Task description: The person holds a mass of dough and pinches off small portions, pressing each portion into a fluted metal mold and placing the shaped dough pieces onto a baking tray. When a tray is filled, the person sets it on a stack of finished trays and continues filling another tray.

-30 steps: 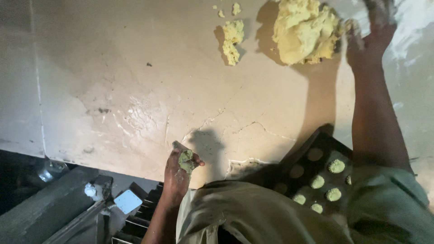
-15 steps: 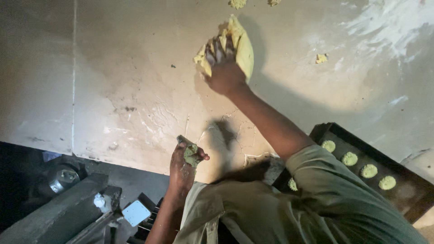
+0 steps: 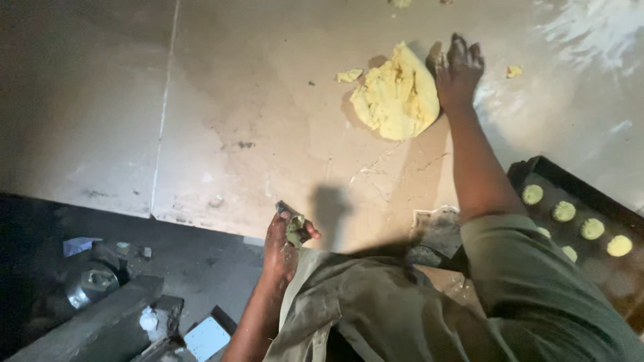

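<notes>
Head view, looking down on a pale stone worktop (image 3: 268, 121), surface scuffed and cracked, with a straight seam running from 12 o'clock toward 8 o'clock on its left part. Right hand (image 3: 459, 67) is stretched out to about 1 o'clock, palm down, fingers spread; it lies flat on the worktop touching the right edge of the large yellow dough lump (image 3: 397, 95), not gripping it. The lump sits at roughly 12 to 1 o'clock of the frame, irregular and torn along its top edge. A small dough scrap (image 3: 349, 75) lies just beside the lump at its 9 o'clock, apart from it; another scrap (image 3: 514, 70) lies near the right hand at its 3 o'clock. Left hand (image 3: 285, 238) is at the near edge of the worktop, about 6 to 7 o'clock, fingers curled shut around a small dough piece (image 3: 294, 229) that shows greenish-yellow between thumb and fingers; a dark flat edge juts from the top of the fist, kind cannot be told. At 4 o'clock a dark baking tray (image 3: 530, 171) holds round flattened dough pieces (image 3: 593, 228) laid in rows, partly hidden by the olive sleeve (image 3: 537, 281). Below the worktop at 8 o'clock: dark floor with a metal can (image 3: 87, 285) and a grey beam (image 3: 87, 328).
</notes>
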Available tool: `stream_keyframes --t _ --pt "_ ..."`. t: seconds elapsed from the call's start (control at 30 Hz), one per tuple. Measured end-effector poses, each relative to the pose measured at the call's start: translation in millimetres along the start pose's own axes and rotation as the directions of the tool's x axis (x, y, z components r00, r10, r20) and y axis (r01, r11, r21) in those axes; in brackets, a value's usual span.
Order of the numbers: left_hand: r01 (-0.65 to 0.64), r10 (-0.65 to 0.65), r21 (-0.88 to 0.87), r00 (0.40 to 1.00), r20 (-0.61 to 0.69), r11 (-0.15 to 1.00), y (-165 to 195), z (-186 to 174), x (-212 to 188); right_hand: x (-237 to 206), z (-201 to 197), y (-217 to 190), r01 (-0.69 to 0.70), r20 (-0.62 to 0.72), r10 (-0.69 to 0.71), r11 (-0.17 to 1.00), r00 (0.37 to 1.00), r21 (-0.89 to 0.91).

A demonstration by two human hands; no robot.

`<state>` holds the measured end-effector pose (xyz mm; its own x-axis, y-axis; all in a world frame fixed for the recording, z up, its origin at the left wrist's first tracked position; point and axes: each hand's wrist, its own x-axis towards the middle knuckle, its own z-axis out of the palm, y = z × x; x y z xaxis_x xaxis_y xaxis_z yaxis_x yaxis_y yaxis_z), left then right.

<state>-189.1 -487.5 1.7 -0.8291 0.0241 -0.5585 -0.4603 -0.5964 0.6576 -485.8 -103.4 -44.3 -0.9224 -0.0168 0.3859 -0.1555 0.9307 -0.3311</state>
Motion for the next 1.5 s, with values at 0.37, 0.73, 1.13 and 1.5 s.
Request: stream_keyframes --t 0.37,0.73,1.13,1.5 --pt "0.033 -0.031 0.013 0.992 -0.12 0.999 14.0 -90.6 -21.4 58.5 65.5 -203.4 -0.096 0.59 0.215 0.969 0.778 -0.227" --pt "0.16 -0.167 -0.188 0.986 -0.017 0.969 4.1 -94.0 -6.7 -144.5 -32.7 -216.9 0.199 0.436 -0.035 0.921 0.899 -0.336" --pt "0.156 -0.148 -0.074 0.984 0.095 0.985 1.0 -40.3 23.3 -184.7 -52.7 -49.9 -0.067 0.392 0.212 0.933 0.895 -0.353" --pt "0.216 -0.215 -0.004 0.974 0.072 0.976 -37.1 85.7 69.8 -83.7 -48.9 92.4 -0.254 0.129 0.317 0.898 0.94 -0.359"
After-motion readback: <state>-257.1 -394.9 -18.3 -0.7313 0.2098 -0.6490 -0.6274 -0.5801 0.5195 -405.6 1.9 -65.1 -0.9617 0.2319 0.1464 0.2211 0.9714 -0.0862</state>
